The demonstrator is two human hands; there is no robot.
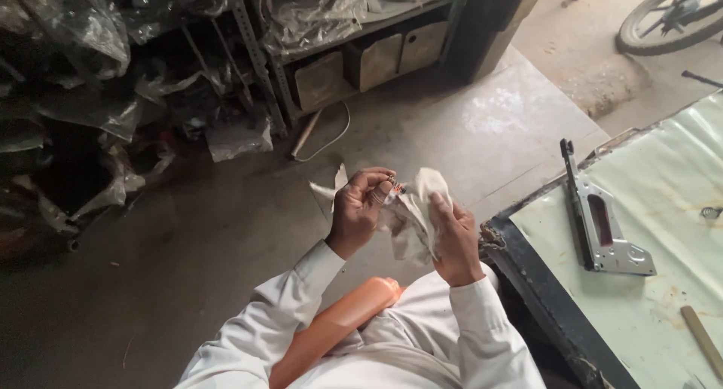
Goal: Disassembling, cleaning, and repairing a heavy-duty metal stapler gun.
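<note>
My left hand (359, 208) pinches a small dark part with a reddish tip (393, 186) between thumb and fingers, held against a crumpled off-white rag (413, 217). My right hand (456, 240) grips that rag from the right side, fingers wrapped into the cloth. Both hands are raised over the floor in front of my chest. An orange plastic piece (339, 323) sticks out from between my white sleeves, below the hands.
A metal staple gun (602, 227) lies on a pale sheet-covered table (663, 298) at the right, with a wooden stick (704, 340) near its corner. Shelves of plastic-wrapped parts (98, 73) stand at left and back. A bicycle wheel (670, 16) is at top right.
</note>
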